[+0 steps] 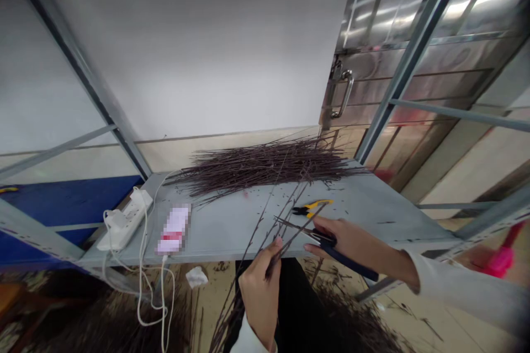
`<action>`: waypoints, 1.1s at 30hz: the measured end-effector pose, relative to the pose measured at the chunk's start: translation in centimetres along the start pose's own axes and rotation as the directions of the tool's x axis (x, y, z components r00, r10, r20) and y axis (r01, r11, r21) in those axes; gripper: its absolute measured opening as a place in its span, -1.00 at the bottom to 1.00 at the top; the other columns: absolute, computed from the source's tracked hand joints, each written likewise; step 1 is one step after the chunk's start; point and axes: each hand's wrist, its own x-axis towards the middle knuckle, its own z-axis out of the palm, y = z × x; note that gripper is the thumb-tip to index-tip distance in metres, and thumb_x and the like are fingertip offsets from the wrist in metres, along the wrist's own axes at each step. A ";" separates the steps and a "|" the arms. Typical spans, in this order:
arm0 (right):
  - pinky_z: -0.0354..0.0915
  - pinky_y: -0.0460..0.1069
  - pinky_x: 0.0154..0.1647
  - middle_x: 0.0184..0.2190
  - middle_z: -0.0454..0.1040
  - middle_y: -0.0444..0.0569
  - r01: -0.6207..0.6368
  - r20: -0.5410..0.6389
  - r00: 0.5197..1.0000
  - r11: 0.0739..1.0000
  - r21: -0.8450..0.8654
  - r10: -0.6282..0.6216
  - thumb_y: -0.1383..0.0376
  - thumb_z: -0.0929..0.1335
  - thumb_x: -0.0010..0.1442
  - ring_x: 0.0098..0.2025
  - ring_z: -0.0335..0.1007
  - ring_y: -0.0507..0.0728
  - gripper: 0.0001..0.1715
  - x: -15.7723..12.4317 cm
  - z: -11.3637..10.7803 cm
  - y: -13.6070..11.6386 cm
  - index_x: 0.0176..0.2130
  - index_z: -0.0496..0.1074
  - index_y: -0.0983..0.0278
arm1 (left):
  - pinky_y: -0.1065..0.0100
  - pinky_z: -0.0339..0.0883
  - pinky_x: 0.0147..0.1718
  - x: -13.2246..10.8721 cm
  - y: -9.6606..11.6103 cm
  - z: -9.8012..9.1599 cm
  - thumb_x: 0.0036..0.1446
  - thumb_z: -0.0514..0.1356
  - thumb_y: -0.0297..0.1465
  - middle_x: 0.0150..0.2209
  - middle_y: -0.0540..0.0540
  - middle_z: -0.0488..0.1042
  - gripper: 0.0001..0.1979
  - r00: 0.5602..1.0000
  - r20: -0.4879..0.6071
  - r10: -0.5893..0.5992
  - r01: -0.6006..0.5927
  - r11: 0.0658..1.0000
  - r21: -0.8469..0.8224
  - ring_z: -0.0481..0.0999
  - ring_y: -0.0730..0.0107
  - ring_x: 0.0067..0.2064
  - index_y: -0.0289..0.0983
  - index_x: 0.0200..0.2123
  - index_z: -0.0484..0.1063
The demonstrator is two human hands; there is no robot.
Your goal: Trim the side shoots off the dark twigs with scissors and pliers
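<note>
My left hand (259,284) is closed around a thin dark branching twig (271,220) that rises over the front edge of the grey metal table (232,220). My right hand (351,242) grips dark-handled scissors (327,240), their blades pointing left at the twig's stems. Yellow-and-black pliers (310,208) lie on the table just beyond my right hand. A big heap of dark twigs (265,165) sits at the back of the table.
A white power strip (124,218) with cables lies at the table's left corner, beside a phone (174,230) on a cable. Cut twigs litter the floor (351,325) below. Metal frame struts (408,52) and a steel door (414,38) stand at right.
</note>
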 end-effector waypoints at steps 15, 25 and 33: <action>0.02 -0.07 -0.53 -0.59 0.20 -0.18 0.031 0.128 0.991 0.999 0.020 -0.033 -0.04 0.23 0.15 -0.54 0.14 0.06 -0.58 -0.3 0.8 1.0 -0.47 0.02 0.17 | 0.30 0.39 -0.11 1.2 0.2 -0.6 0.12 0.22 -0.27 -0.22 -0.13 0.64 -0.79 0.949 0.150 -0.276 0.311 0.897 -0.314 0.58 0.15 -0.15 -0.24 -0.27 0.60; 0.18 -0.04 -0.41 -0.43 0.38 -0.05 0.205 0.067 0.973 0.959 0.196 -0.222 -0.02 0.25 0.17 -0.43 0.29 0.11 -0.62 0.2 1.4 1.2 -0.29 0.11 0.21 | 0.48 -0.31 -0.73 3.4 1.5 -1.9 -0.18 0.40 -0.18 -0.53 -0.13 0.58 -0.63 0.770 0.481 -0.420 0.633 0.596 -0.494 -0.04 0.76 -0.76 -0.37 -0.39 0.52; 0.11 -0.07 -0.53 -0.54 0.38 -0.09 0.159 0.024 0.986 0.972 0.175 -0.166 -0.09 0.30 0.09 -0.52 0.25 0.08 -0.55 0.7 2.0 1.8 -0.40 0.18 0.22 | 0.47 -0.38 -0.71 3.8 1.0 -2.1 -0.15 0.37 -0.22 -0.52 -0.05 0.54 -0.64 0.777 0.477 -0.410 0.628 0.552 -0.549 -0.09 0.78 -0.75 -0.34 -0.30 0.54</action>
